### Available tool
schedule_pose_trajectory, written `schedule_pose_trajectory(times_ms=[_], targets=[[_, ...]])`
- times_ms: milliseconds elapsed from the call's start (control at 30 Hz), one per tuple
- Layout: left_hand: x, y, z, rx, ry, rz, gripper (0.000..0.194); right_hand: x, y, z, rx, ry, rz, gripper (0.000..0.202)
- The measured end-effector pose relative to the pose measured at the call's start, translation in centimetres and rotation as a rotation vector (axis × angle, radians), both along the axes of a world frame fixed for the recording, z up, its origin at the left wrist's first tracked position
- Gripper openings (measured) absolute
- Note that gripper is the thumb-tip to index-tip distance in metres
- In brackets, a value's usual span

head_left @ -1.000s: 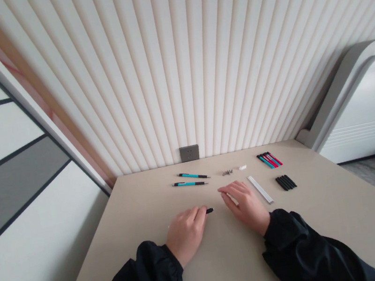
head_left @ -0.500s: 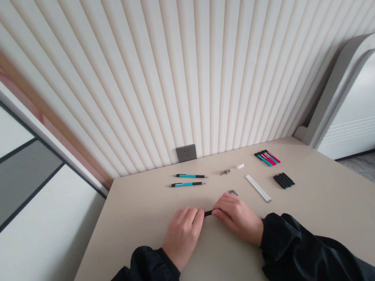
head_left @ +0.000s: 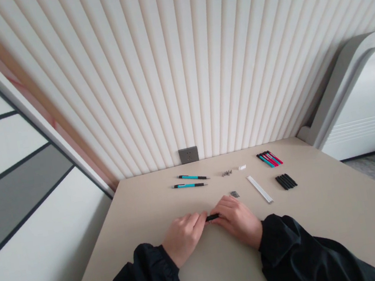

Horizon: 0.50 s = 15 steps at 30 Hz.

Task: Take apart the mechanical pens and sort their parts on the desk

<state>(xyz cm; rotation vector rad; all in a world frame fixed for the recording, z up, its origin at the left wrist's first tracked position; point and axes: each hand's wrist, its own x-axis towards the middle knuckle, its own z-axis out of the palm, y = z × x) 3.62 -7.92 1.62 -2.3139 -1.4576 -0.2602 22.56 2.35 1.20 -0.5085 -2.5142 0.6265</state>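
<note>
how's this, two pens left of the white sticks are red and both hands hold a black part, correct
Not red: the head view shows two blue pens left of the white sticks; left hand and right hand hold a black part.

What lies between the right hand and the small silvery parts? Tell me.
Small grey pieces, just beyond the right hand and short of the silvery parts; the head view shows them.

No text, label, brand or number can be read. Any print on the teal pens (head_left: 188, 185) is too small to tell.
</note>
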Motion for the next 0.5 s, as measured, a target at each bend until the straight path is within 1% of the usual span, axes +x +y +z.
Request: schedule_pose_trajectory(times_ms=[100,200,267,333,400,433,467,500], targets=[[0.01,0.09,0.11,0.021,-0.020,0.006,0.024,0.08,0.05,0.21,-0.034,0.024,-0.006,0.023],[0.10,0.13,0.14,0.043,-0.032,-0.001,0.021,0.07,0.12,0.08,-0.039,0.005,0.019,0.019],[0.13,0.15,0.10,0.035,-0.033,0.004,0.021,0.02,0.08,-0.14,-0.041,0.005,-0.008,0.016],[0.14,0.15,0.06,0.014,-0.034,0.027,0.022,0.00,-0.03,-0.28,-0.053,0.022,-0.064,0.007],[0.14,0.14,0.08,-0.003,-0.043,0.047,0.022,0.04,-0.13,-0.22,-0.073,0.034,-0.088,0.019],[0.16,0.13,0.11,-0.009,-0.049,0.050,0.021,0.08,-0.15,-0.14,-0.082,0.030,-0.070,0.024],[0.18,0.11,0.14,-0.011,-0.056,0.048,0.021,0.11,-0.16,-0.06,-0.087,0.021,-0.040,0.023],[0.21,0.11,0.17,-0.013,-0.062,0.043,0.020,0.14,-0.16,0.00,-0.088,0.010,-0.007,0.018]])
